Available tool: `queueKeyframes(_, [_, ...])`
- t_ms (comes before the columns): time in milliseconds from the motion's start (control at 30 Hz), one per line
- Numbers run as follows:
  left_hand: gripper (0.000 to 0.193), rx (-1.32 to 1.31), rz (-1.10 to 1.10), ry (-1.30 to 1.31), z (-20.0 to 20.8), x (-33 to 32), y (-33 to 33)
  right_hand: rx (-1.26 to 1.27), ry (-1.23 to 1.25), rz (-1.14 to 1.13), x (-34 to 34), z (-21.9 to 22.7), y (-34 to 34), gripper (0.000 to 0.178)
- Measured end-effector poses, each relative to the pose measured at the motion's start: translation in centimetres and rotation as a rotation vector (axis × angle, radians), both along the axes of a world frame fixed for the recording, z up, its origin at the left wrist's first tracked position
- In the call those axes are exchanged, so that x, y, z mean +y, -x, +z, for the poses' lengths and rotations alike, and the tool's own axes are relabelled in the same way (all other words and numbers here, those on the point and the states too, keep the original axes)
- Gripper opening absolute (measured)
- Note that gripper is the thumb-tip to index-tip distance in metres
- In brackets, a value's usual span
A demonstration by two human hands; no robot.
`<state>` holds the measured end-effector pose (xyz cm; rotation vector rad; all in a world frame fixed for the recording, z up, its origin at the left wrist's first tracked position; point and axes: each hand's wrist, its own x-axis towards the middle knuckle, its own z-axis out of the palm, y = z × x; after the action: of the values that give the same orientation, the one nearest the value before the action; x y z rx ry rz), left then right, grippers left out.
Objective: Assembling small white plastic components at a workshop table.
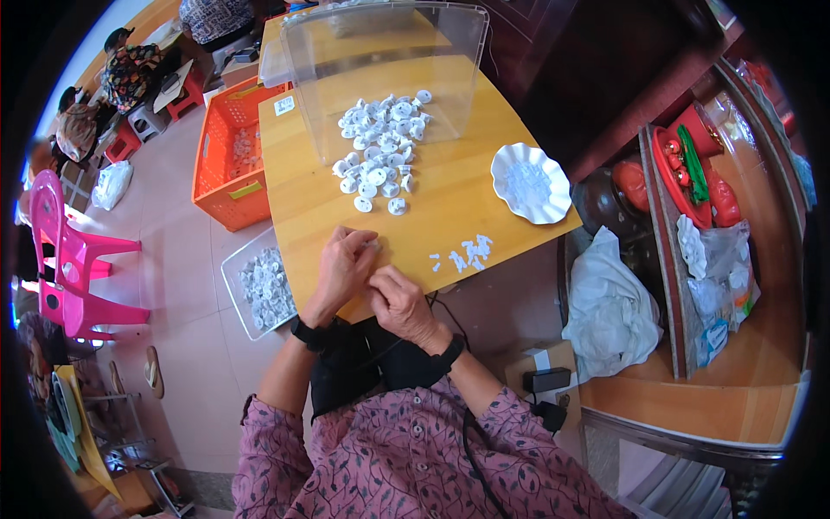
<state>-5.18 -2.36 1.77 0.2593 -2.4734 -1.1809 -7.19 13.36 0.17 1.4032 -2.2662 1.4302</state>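
- White round parts (378,176): heaped on yellow wooden table (298,195), trailing from clear plastic bin (389,5) toward the hands.
- Left hand (344,259): over the table's near edge; thumb and fingertips drawn together, seemingly clamped on a small pale part (372,244), mostly hidden.
- Right hand (402,303): just beside the left, nearer the body; fingers curled in together, cannot tell whether they grip anything.
- Small white pieces (473,253): loose cluster on table, right of both hands.
- Scalloped white dish (501,169): near the table's right edge, holding translucent bits (529,182).
- White plastic bag (609,307): beyond that edge.
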Motion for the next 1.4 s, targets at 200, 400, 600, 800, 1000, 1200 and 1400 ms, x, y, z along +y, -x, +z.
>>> queueKeyframes(200, [0.03, 0.014, 0.116, -0.04, -0.1, 1.1, -3.6, 0.159, -0.014, -0.426, 4.3, 0.9, 0.3, 0.018])
queueKeyframes(400, [0.036, 0.103, 0.216, -0.176, -1.0, 2.9, -5.6, 0.278, -0.255, -0.484, 5.9, 1.4, 0.9, 0.028])
queueKeyframes(600, [0.036, 0.179, 0.217, -0.243, -1.4, 3.7, -5.7, 0.326, -0.399, -0.46, 6.6, 0.8, 0.2, 0.038])
queueKeyframes(800, [0.032, 0.191, 0.228, -0.191, -1.8, 3.4, -5.6, 0.266, -0.465, -0.478, 5.8, -0.2, -1.2, 0.035])
queueKeyframes(1000, [0.033, 0.101, 0.21, -0.24, -1.5, 3.6, -5.4, 0.326, -0.327, -0.53, 5.9, -1.4, -1.8, 0.035])
queueKeyframes(1200, [0.034, 0.073, 0.225, -0.227, -2.2, 3.0, -5.7, 0.284, -0.304, -0.45, 6.8, -1.0, -1.9, 0.023])
queueKeyframes(1400, [0.032, 0.104, 0.233, -0.203, -2.5, 3.2, -5.2, 0.366, -0.205, -0.5, 6.9, -0.9, -2.0, 0.006])
